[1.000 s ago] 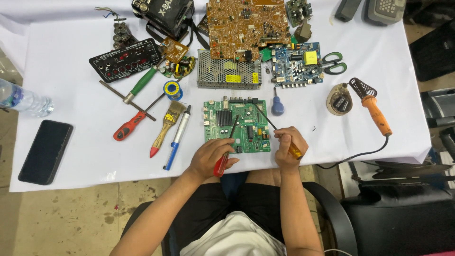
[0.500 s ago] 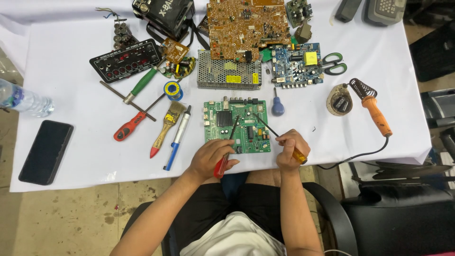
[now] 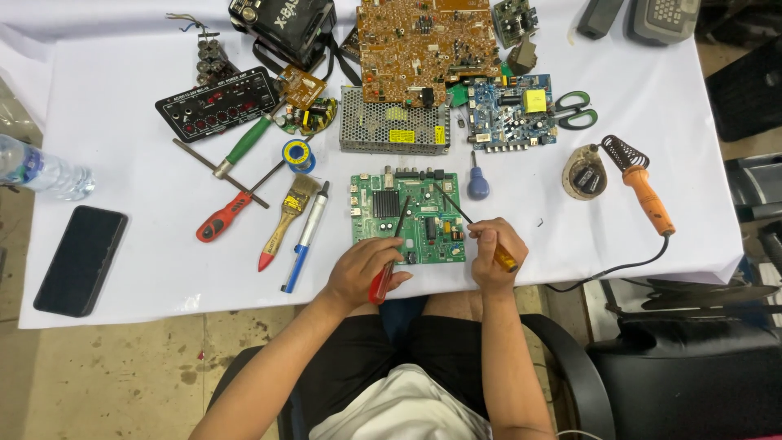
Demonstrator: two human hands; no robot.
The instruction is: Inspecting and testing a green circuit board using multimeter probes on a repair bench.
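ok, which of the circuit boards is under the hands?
The green board at the table's near edge; both hands' tools touch it. The blue board and big brown board lie farther back, untouched.

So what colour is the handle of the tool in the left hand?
Red, seen in the head view: the screwdriver handle sticks out below the left hand.

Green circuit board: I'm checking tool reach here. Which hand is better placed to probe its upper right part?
Probably the right hand. Its yellow-handled screwdriver already slants up across the green circuit board's right half; the left hand's red-handled screwdriver points at the middle.
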